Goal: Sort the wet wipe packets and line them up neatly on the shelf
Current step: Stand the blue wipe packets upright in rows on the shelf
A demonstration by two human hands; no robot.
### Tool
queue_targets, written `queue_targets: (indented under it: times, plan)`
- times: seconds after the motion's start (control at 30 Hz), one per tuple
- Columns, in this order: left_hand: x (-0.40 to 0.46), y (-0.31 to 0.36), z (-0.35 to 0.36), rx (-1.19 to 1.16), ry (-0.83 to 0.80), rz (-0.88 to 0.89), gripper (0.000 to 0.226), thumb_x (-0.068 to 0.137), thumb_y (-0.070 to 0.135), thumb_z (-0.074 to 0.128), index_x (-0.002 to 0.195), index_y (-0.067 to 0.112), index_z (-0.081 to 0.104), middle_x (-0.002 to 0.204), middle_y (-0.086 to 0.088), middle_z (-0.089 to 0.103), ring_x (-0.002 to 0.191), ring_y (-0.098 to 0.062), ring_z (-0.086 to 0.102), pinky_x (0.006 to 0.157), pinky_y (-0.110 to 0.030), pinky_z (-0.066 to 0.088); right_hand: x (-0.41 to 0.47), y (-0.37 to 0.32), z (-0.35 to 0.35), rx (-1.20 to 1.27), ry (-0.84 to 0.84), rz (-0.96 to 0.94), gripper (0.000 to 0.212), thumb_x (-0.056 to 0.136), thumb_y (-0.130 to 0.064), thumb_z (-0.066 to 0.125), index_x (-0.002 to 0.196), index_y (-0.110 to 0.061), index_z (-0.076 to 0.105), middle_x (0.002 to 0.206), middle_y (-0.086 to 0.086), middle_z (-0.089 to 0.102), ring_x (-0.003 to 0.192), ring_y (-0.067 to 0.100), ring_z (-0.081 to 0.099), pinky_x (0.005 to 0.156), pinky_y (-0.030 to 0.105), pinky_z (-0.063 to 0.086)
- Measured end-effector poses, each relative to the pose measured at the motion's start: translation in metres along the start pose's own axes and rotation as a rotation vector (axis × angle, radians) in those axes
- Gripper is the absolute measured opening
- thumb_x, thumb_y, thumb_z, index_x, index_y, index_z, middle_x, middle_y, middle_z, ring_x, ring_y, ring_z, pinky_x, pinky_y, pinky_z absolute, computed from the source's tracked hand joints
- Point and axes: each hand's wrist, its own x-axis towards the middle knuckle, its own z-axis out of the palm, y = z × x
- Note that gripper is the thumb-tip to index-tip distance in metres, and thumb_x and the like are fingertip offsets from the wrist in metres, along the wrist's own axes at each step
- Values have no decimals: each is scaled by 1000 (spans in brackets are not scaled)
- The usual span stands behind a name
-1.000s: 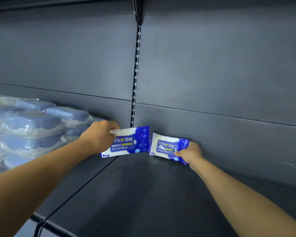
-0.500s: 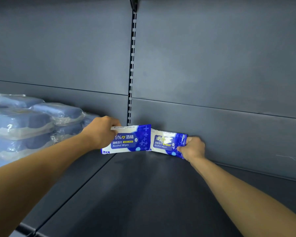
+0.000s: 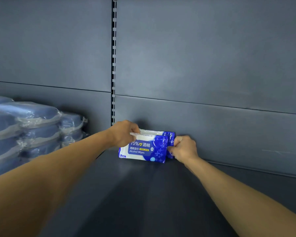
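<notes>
Front packet: a blue-and-white alcohol wipes packet (image 3: pixel 143 148) stood on edge on the dark shelf (image 3: pixel 143 194), label facing out, close to the back panel (image 3: pixel 212 65).
Rear packet: a second packet (image 3: pixel 170 135) stood directly behind the first, apparently touching it, mostly hidden.
Left hand: the left hand (image 3: pixel 122 134) pinched the front packet's top left edge, fingers closed on it.
Right hand: the right hand (image 3: pixel 184 148) gripped the packets' right ends; which packet the fingers held was hard to tell.
Shelf left: stacked blue wrapped packs (image 3: pixel 32 130) stood well apart from the hands.
</notes>
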Motion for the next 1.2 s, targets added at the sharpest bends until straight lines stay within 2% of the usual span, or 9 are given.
queue_targets:
  times: [0.1, 0.3, 0.43, 0.5, 0.6, 0.7, 0.8, 0.9, 1.2]
  plan:
    - [14, 10, 13, -7, 34, -8, 18, 92, 12, 54, 108, 14, 62, 113, -5, 65, 95, -18, 60, 69, -22, 42, 3, 5, -2, 124, -30, 54, 27, 78, -2, 67, 58, -16, 56, 65, 8, 65, 65, 29, 69, 69, 43, 59]
    - [26, 8, 29, -81, 155, -47, 18, 93, 15, 56, 110, 11, 59, 107, -4, 62, 85, -14, 55, 51, -16, 39, -1, 4, -14, 213, -140, 107, 24, 85, 5, 45, 78, -13, 60, 81, 11, 67, 59, 16, 61, 52, 25, 51]
    - [28, 9, 37, -110, 242, -24, 16, 89, 10, 60, 104, 11, 60, 113, -7, 56, 86, -15, 52, 66, -20, 40, -5, 2, -16, 186, -224, 68, 11, 82, -9, 63, 82, -19, 57, 79, 1, 63, 68, 13, 58, 51, 24, 43]
    - [27, 8, 42, -124, 265, -13, 26, 85, 6, 62, 110, 12, 57, 120, -9, 47, 93, -18, 50, 76, -16, 37, -6, 3, -11, 141, -206, 17, 18, 78, -15, 73, 77, -22, 56, 80, -1, 65, 66, 12, 58, 54, 24, 44]
    - [18, 1, 49, -134, 291, -78, 55, 79, 8, 69, 127, 15, 44, 129, -8, 34, 116, -23, 43, 94, -23, 39, -6, 4, -3, -1, -113, -46, 18, 75, -18, 75, 90, -17, 66, 99, 5, 71, 85, 20, 65, 77, 33, 53]
    - [7, -11, 57, -88, 244, -208, 69, 74, 19, 77, 129, 13, 34, 126, -10, 42, 114, -28, 48, 95, -37, 45, -4, 4, 1, -61, -98, -54, 35, 76, -22, 74, 109, -17, 66, 111, 4, 69, 98, 24, 65, 87, 39, 52]
    - [6, -18, 62, -115, 162, -248, 65, 75, 21, 76, 125, 12, 36, 111, -10, 60, 99, -28, 60, 84, -38, 50, -6, 3, 4, -114, -60, -59, 37, 77, -26, 73, 113, -21, 64, 114, 3, 67, 100, 26, 63, 87, 38, 52]
    - [14, -20, 62, -52, 213, -238, 53, 77, 20, 72, 118, 13, 39, 106, -8, 63, 95, -30, 61, 74, -35, 48, -4, 1, 7, -149, -10, -60, 35, 79, -28, 71, 113, -21, 63, 113, 4, 66, 100, 27, 63, 85, 36, 52]
    - [26, -30, 67, -94, 229, -232, 40, 78, 22, 73, 107, 13, 47, 99, -7, 64, 93, -29, 60, 81, -39, 51, 2, 7, 11, -103, -55, -44, 37, 81, -22, 71, 116, -16, 61, 118, 3, 64, 102, 22, 63, 84, 34, 53]
